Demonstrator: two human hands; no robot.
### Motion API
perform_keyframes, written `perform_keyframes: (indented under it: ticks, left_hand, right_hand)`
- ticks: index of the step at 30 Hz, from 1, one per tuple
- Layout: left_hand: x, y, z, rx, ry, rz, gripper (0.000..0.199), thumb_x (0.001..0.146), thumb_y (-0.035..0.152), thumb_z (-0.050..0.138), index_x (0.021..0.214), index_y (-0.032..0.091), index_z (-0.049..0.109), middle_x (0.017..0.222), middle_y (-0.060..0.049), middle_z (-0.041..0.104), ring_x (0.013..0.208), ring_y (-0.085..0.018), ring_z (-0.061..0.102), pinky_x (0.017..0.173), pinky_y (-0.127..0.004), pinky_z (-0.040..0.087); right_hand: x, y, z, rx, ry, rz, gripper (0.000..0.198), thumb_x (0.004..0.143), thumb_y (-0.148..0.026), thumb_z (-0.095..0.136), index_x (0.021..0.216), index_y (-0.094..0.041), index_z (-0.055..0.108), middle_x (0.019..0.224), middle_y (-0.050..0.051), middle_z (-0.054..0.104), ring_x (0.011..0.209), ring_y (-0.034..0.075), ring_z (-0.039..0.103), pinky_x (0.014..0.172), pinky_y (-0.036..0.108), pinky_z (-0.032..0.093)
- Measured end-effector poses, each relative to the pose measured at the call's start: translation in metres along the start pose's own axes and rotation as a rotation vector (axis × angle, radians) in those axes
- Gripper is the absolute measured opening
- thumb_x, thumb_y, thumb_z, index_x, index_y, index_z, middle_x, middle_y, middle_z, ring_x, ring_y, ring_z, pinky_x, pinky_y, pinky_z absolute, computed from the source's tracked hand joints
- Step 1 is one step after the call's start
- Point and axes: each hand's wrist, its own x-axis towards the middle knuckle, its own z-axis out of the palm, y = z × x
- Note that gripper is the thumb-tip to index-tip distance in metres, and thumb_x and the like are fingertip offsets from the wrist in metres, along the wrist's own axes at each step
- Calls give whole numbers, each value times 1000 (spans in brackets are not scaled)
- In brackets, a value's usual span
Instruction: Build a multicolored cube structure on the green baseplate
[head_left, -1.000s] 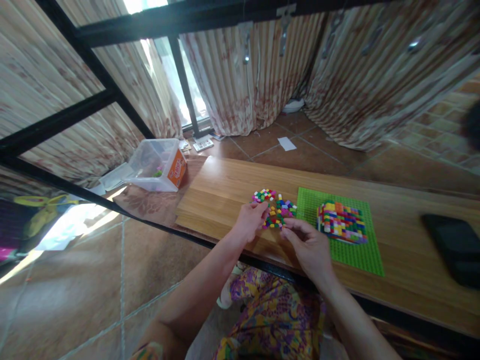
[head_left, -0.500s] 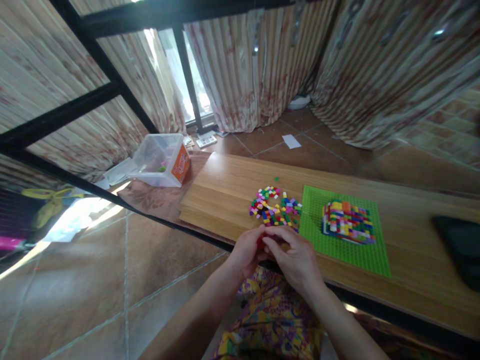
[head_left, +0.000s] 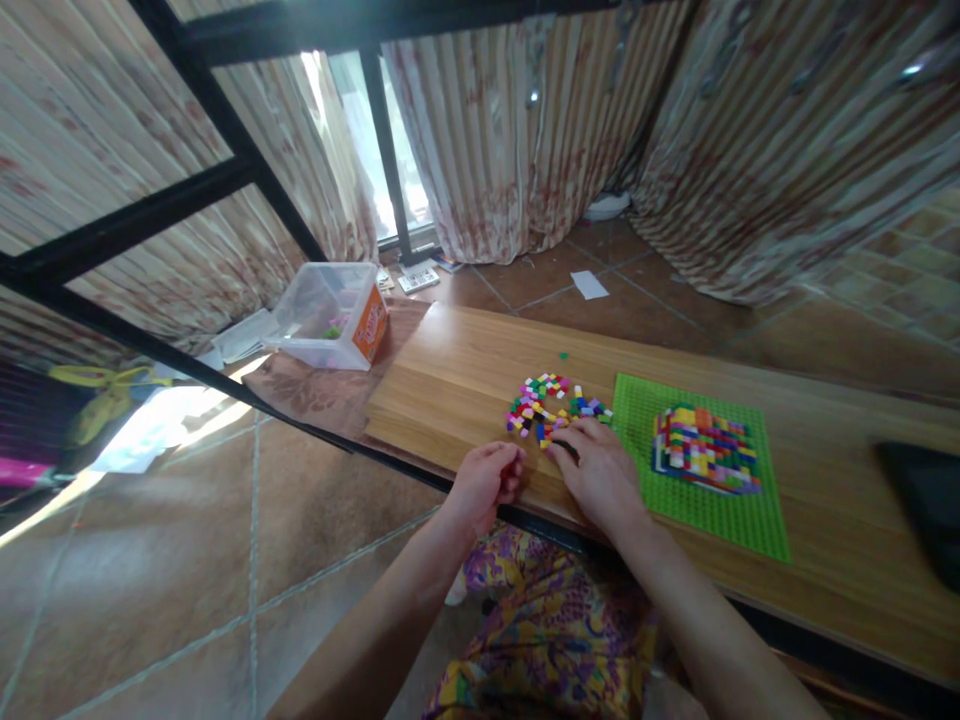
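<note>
A loose pile of small coloured toy bricks (head_left: 536, 400) lies on the wooden tabletop in front of me. My right hand (head_left: 600, 468) reaches over the pile's near side, thumb and fingers bent and apart, fingertips at the bricks. Just left of it, at the table's front edge, my left hand (head_left: 487, 482) is closed in a pinch; what it holds, if anything, is hidden by the fingers. To the right, a block built of multicoloured bricks (head_left: 705, 450) stands on a green studded baseplate (head_left: 761, 520).
The wooden table (head_left: 450, 370) runs from left to right. A clear plastic box (head_left: 322, 325) with an orange label sits beyond its left end, a few pieces inside. One green brick (head_left: 564, 356) lies behind the pile. A dark flat object (head_left: 919, 500) rests at the right.
My hands were together at the table edge, with something red between them. Now they are apart: the right has moved forward onto the pile, the left slightly left. The view has shifted a little.
</note>
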Motion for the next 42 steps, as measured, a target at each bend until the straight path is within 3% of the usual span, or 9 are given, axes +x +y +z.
perform_keyframes:
  ticks: [6, 13, 18, 25, 32, 42]
  left_hand:
    - [1, 0, 4, 67, 40, 5, 11, 72, 21, 60, 80, 13, 62, 59, 3, 51, 40, -2, 37, 40, -17, 14]
    - [6, 3, 12, 103, 66, 26, 12, 72, 22, 62, 81, 15, 63, 56, 5, 49, 37, -2, 34, 39, -17, 14]
    - [9, 0, 11, 128, 71, 35, 11, 72, 23, 62, 79, 14, 63, 55, 5, 49, 37, -2, 35, 39, -17, 14]
    - [9, -1, 18, 160, 96, 50, 7, 73, 19, 59, 77, 15, 61, 52, 6, 48, 36, -2, 34, 39, -18, 15]
    - [8, -1, 20, 176, 100, 86, 13, 73, 16, 55, 86, 16, 59, 48, 8, 46, 33, -2, 30, 39, -18, 16]
    - [1, -7, 27, 241, 101, 35, 10, 78, 15, 51, 87, 14, 57, 48, 8, 45, 35, -3, 31, 39, -17, 18]
  right_hand:
    - [-2, 10, -15, -13, 6, 24, 22, 89, -22, 50, 93, -21, 71, 101, 8, 65, 97, 23, 59, 86, 37, 47]
    - [-3, -4, -2, -28, 31, -32, 21, 86, -31, 58, 100, -21, 71, 107, 10, 63, 100, 25, 56, 89, 40, 46]
    - [-15, 0, 0, -1, 73, -89, 22, 89, -24, 54, 88, -26, 75, 99, 7, 63, 95, 23, 54, 86, 38, 47]
    - [-19, 9, -8, -71, 157, -37, 24, 90, -20, 50, 92, -21, 74, 103, 9, 65, 95, 23, 55, 85, 38, 46]
    - [-11, -3, -7, -170, 67, -24, 26, 87, -33, 58, 101, -16, 71, 110, 12, 63, 99, 28, 53, 86, 41, 44]
    - [-12, -4, -9, -139, 12, -6, 14, 86, -30, 61, 88, -18, 69, 108, 8, 65, 99, 25, 53, 86, 39, 42]
